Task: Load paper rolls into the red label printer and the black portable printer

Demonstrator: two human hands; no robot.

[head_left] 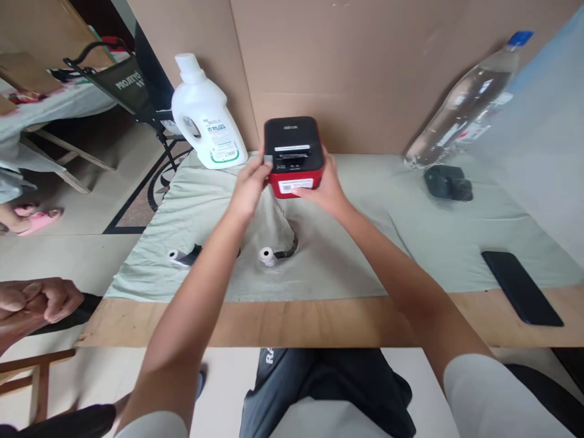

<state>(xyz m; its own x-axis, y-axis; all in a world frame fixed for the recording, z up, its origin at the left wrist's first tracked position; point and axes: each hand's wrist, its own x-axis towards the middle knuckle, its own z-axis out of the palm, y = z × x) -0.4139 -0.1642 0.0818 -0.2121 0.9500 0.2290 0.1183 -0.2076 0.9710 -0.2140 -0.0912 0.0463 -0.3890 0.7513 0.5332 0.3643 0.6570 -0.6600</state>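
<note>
A small black and red label printer (293,146) stands at the back of the table on a pale green cloth (347,255). My left hand (250,185) grips its left side, fingers curled on the edge by a grey tab. My right hand (325,190) holds the right front corner, with the thumb lying across the white barcode label. In front of the printer lie two small white paper rolls (267,255), (173,255) and a black cable (288,248).
A white detergent bottle (206,118) stands left of the printer. A clear water bottle (469,100) leans at the right, with a dark adapter (448,182) below it. A black phone (521,287) lies near the front right edge. Another person's clasped hands (36,301) show at far left.
</note>
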